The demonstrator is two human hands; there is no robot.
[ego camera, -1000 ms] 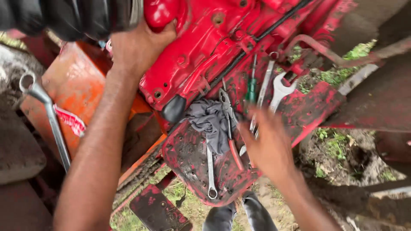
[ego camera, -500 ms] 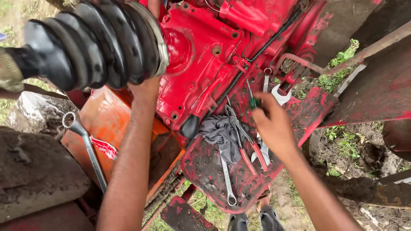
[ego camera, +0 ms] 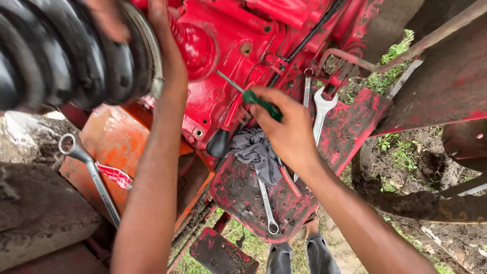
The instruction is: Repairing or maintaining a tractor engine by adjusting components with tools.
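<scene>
The right hand (ego camera: 289, 129) is closed in a fist round the green handle of a screwdriver (ego camera: 253, 99), whose thin steel shaft runs up and to the left from the knuckles toward the red-painted machine housing (ego camera: 228, 50), its tip near a rounded red boss. Just below that hand a grey rag (ego camera: 256, 149) lies bunched on the worn red metal footplate (ego camera: 243, 195), with a small combination spanner (ego camera: 266, 203) lying beneath the rag's lower edge and a pair of red-handled pliers (ego camera: 289, 180) half hidden under the wrist. Just to the right of the knuckles an open-ended spanner (ego camera: 320, 109) and a ring spanner (ego camera: 307, 89) lie against the housing. Farther up and well to the left, the left hand (ego camera: 162, 30) rests on the metal rim of a black ribbed rubber boot (ego camera: 66, 56); its fingers are blurred and cut by the frame, so how tightly it grips I cannot tell. Below that arm a long ring spanner (ego camera: 94, 175) lies on an orange panel (ego camera: 119, 147). To work well here, the blade should sit square in its slot before any turning force, with the left hand steadying the boot so nothing shifts.
</scene>
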